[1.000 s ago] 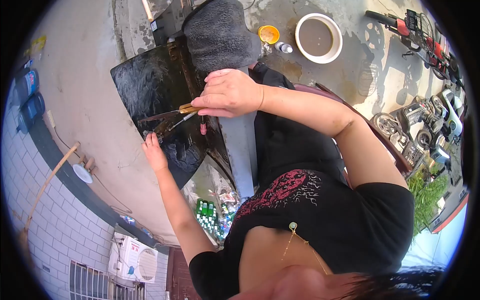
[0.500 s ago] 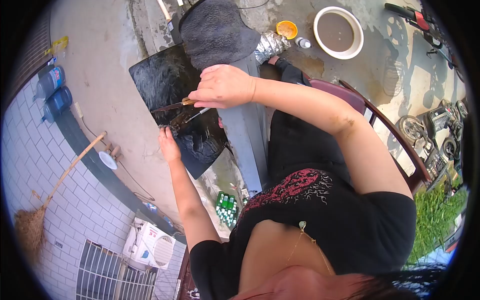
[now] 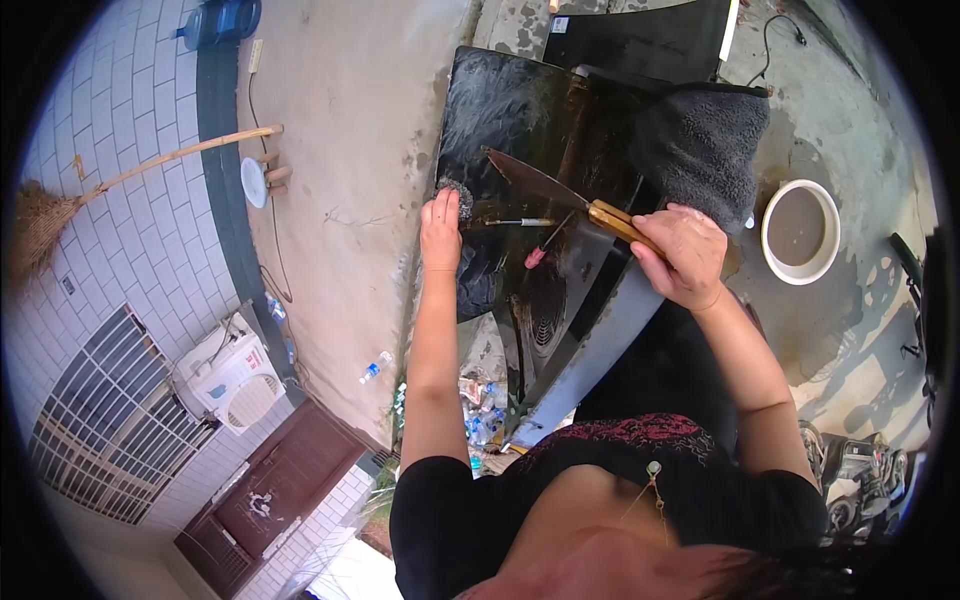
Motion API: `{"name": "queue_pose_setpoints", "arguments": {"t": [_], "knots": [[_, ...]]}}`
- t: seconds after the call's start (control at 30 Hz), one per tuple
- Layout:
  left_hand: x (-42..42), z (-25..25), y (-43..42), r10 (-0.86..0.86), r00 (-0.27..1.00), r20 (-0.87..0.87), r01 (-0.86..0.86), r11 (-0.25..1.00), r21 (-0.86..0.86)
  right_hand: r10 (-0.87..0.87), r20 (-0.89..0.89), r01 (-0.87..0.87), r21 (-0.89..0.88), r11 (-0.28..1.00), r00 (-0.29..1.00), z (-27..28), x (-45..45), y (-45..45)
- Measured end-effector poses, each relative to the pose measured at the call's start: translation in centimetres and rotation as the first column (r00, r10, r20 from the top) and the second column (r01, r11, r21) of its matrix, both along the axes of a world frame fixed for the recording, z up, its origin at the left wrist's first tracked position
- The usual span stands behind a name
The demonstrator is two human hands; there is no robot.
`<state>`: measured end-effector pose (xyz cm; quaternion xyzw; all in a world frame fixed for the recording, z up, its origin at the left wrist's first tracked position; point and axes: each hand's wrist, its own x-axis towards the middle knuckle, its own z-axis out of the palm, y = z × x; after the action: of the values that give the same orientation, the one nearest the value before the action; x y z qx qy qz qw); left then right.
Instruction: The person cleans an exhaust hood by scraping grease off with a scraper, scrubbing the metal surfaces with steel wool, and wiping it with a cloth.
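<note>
My left hand [image 3: 440, 232] has its fingers closed on a dark scouring pad [image 3: 457, 198] at the left edge of a wet black panel [image 3: 505, 95]. In my right hand [image 3: 685, 250] is a knife [image 3: 535, 180] with a wooden handle and a brownish blade. It is held over the panel, the blade pointing up and left. Below the blade lie a thin metal-shafted tool [image 3: 520, 222] and a screwdriver [image 3: 536, 258] with a pinkish handle. A dark grey towel [image 3: 710, 150] drapes over the grey metal frame beside my right hand.
A white basin [image 3: 800, 276] of murky water stands on the wet ground at right. Another black panel [image 3: 640, 45] lies at the top. Plastic bottles [image 3: 482, 415] are heaped below the work. A straw broom [image 3: 45, 225] leans by the tiled wall at left.
The view has turned and shifted. My right hand has moved away from my left, with the knife now in plain sight. My left hand stays at the panel's edge with the scouring pad.
</note>
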<state>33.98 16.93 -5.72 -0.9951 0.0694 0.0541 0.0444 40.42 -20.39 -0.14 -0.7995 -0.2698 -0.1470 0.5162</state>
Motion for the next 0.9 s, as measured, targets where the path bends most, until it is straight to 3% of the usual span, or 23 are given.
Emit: {"name": "queue_pose_setpoints", "arguments": {"t": [0.07, 0.13, 0.2, 0.3, 0.53, 0.7, 0.83, 0.9], "knots": [[-7.7, -0.5, 2.8, 0.058, 0.995, -0.084, -0.053, 0.997, 0.063, -0.009, -0.007, 0.009, -0.01, 1.0, 1.0, 0.1, 0.0, 0.1], [-9.4, 0.5, 3.6, 0.069, 0.991, -0.115, -0.061, 0.995, 0.075, -0.012, -0.02, 0.011, -0.017, 1.0, 1.0, 0.3, 0.0, 0.1], [-8.5, 0.5, 4.3, 0.042, 0.995, -0.086, -0.04, 0.999, 0.024, -0.003, -0.021, 0.002, -0.029, 1.0, 1.0, 0.3, 0.2, 0.1], [0.4, 0.9, 1.6, -0.021, 1.0, -0.014, 0.021, 1.0, -0.024, 0.012, -0.018, -0.013, -0.028, 1.0, 1.0, 0.1, 0.3, 0.2], [-5.6, 1.3, 4.1, -0.046, 0.99, -0.131, 0.061, 0.992, 0.112, 0.05, -0.037, -0.053, -0.07, 0.996, 0.998, 0.4, 0.4, 0.0], [5.7, -0.8, -0.3, -0.169, 0.984, -0.061, 0.175, 0.977, 0.123, 0.078, -0.038, -0.082, -0.108, 0.991, 0.996, 0.7, 0.7, -0.1], [-0.9, -0.9, 1.6, -0.075, 0.992, -0.098, 0.09, 0.985, 0.149, 0.096, -0.055, -0.1, -0.064, 0.993, 0.994, 0.1, 0.5, -0.2], [0.3, -0.8, 2.2, -0.133, 0.984, -0.117, 0.151, 0.975, 0.166, 0.088, -0.062, -0.092, -0.074, 0.993, 0.994, 0.1, 0.6, -0.2]]}}
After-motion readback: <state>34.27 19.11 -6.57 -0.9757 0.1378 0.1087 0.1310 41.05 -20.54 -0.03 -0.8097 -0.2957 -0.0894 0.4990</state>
